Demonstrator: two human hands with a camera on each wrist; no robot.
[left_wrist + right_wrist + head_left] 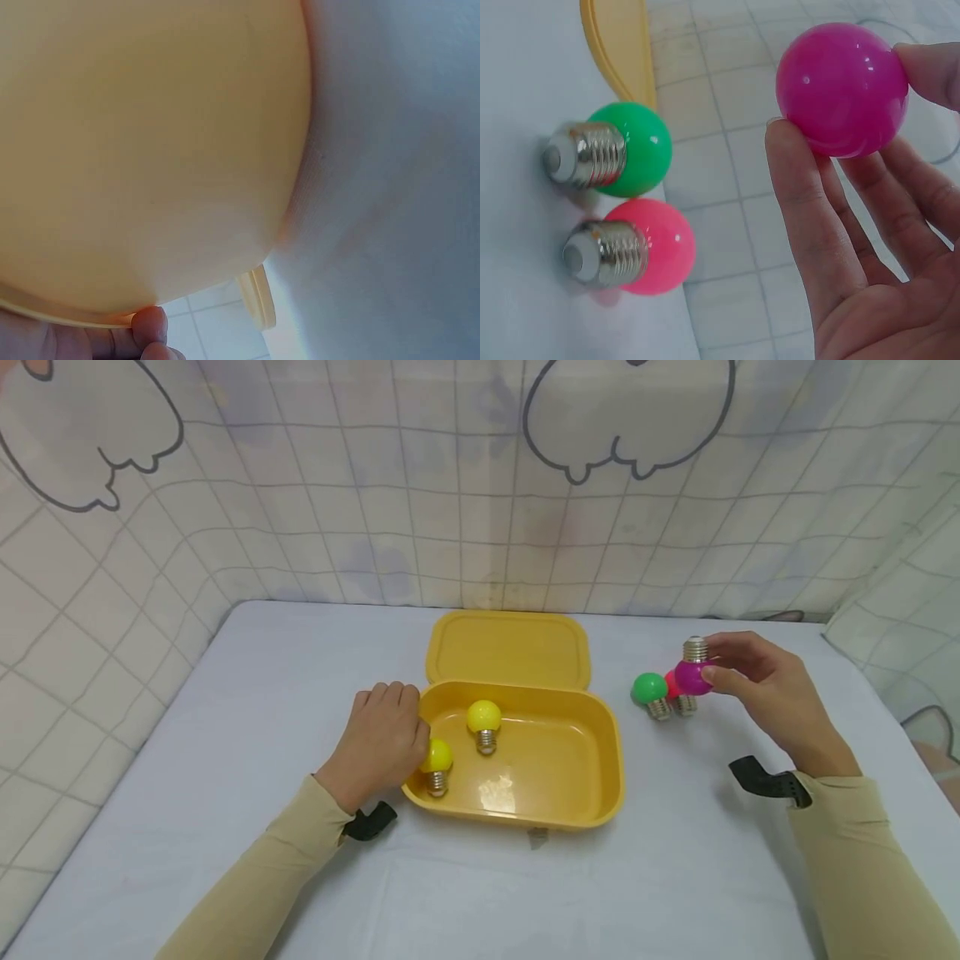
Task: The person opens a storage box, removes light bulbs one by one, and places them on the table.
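My right hand (pixel 776 689) pinches a purple light bulb (pixel 844 90) between thumb and fingers, its metal screw base pointing up in the head view. Close by on the table lie a green bulb (pixel 641 150) and a pink bulb (pixel 664 246), side by side. At the left end of the yellow box (pixel 555 814), my left hand (pixel 382 739) grips the rim, fingertips curled over it in the left wrist view. Inside the box lie two yellow bulbs, one near the middle (pixel 483 717) and one beside my left hand (pixel 437 756), which partly covers it.
A yellow lid (pixel 510 647) lies flat behind the box, against its back rim. The white-covered table (pixel 300 652) ends at a wall hung with a grid-patterned curtain (pixel 412 510). A dark cable (pixel 930 714) hangs beyond the right edge.
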